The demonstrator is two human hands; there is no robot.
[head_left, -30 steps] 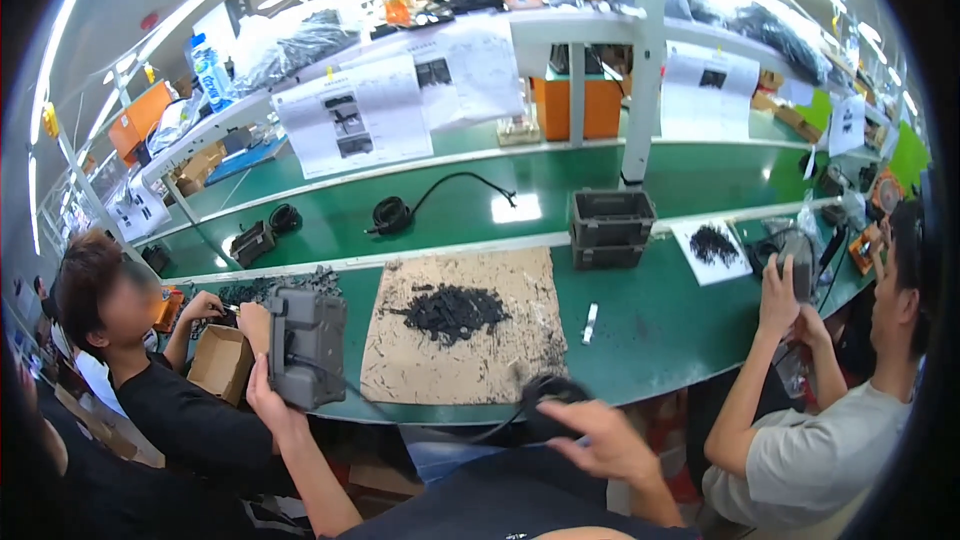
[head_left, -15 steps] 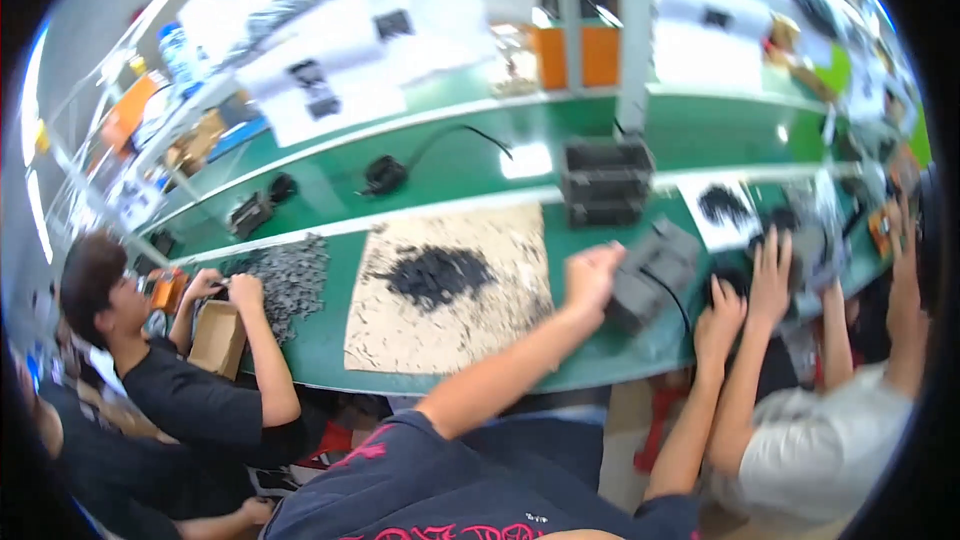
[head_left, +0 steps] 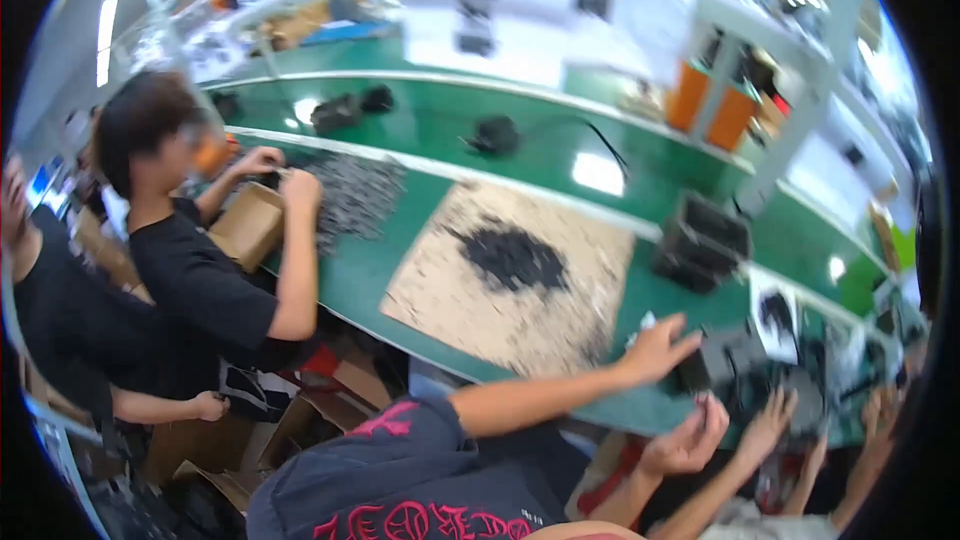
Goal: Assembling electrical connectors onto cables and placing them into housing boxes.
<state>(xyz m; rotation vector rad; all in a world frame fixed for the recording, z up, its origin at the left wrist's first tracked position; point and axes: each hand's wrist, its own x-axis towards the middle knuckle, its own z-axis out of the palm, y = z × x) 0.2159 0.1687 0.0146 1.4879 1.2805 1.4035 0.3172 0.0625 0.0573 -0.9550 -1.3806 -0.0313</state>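
While view swung right, left hand [head_left: 655, 348] open touching black adapter [head_left: 725, 360], right hand [head_left: 688, 440] now curled empty below.

Dark navy tee, pink lettering, bare forearms

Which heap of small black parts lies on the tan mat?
The middle heap, on the tan mat. The left heap sits straight on the green table.
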